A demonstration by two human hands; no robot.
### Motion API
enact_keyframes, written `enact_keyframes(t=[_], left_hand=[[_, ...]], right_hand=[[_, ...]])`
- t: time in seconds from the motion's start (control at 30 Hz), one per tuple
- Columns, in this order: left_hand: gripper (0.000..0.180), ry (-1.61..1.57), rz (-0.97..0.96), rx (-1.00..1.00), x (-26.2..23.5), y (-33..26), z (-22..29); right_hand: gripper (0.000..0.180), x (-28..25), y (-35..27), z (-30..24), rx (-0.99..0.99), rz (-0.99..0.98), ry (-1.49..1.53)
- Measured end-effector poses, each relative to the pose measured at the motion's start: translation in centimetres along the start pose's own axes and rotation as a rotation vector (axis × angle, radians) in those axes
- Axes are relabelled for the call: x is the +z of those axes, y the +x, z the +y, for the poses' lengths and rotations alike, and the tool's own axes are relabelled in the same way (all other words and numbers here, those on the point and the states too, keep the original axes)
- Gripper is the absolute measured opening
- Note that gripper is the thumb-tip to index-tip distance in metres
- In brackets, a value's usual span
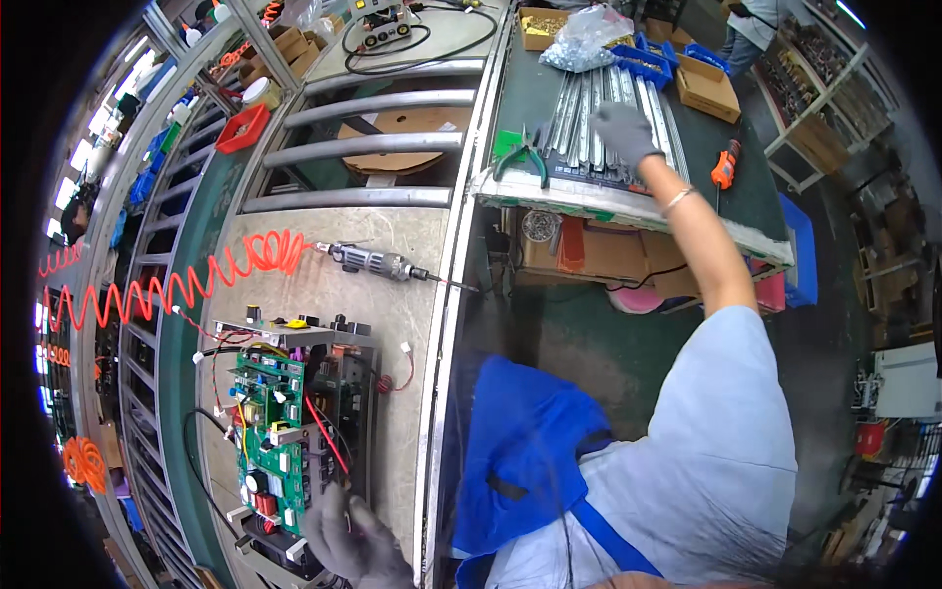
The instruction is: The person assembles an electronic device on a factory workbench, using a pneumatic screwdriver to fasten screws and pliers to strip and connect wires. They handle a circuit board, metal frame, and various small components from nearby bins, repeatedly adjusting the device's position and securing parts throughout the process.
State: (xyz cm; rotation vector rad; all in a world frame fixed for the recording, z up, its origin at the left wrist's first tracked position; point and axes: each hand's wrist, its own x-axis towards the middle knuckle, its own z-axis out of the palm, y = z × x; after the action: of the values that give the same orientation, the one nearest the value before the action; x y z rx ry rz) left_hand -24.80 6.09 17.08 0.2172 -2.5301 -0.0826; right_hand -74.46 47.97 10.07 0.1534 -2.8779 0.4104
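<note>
My left hand (353,540), in a grey glove, is at the near right corner of an open metal chassis (358,422). Its fingers are curled, and what they hold, if anything, is too small to make out. A green circuit board (270,432) with mixed components stands along the chassis's left side, with red, yellow and black wires about it. Stretched far forward, my right hand (625,133), also in a grey glove, is over a row of long metal strips (586,118) on the dark-topped bench. Its fingertips are hidden by the hand itself.
A pneumatic screwdriver (373,261) on a red coiled hose (186,290) lies beyond the chassis. Pliers (525,162) and an orange-handled screwdriver (726,165) flank the strips. Blue bins (643,64), a plastic bag (587,39) and a cardboard box (706,88) stand behind. Metal rollers (363,145) continue the conveyor.
</note>
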Motion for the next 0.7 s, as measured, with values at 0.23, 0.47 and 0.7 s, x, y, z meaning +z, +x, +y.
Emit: enact_keyframes(t=[0.23,0.47,0.7], left_hand=[[0.021,-0.474,0.109,-0.466,2.7,-3.6,4.7],[0.018,-0.535,0.053,-0.364,4.4,-0.6,6.6],[0.018,-0.511,0.058,-0.368,3.9,-1.0,6.3]], right_hand=[[0.022,-2.2,-3.7,15.4,0.675,-0.433,0.333],[0.018,-1.6,-4.5,21.2,0.45,-0.43,0.495],[0.016,-4.2,-3.3,17.1,0.562,-0.418,0.404]])
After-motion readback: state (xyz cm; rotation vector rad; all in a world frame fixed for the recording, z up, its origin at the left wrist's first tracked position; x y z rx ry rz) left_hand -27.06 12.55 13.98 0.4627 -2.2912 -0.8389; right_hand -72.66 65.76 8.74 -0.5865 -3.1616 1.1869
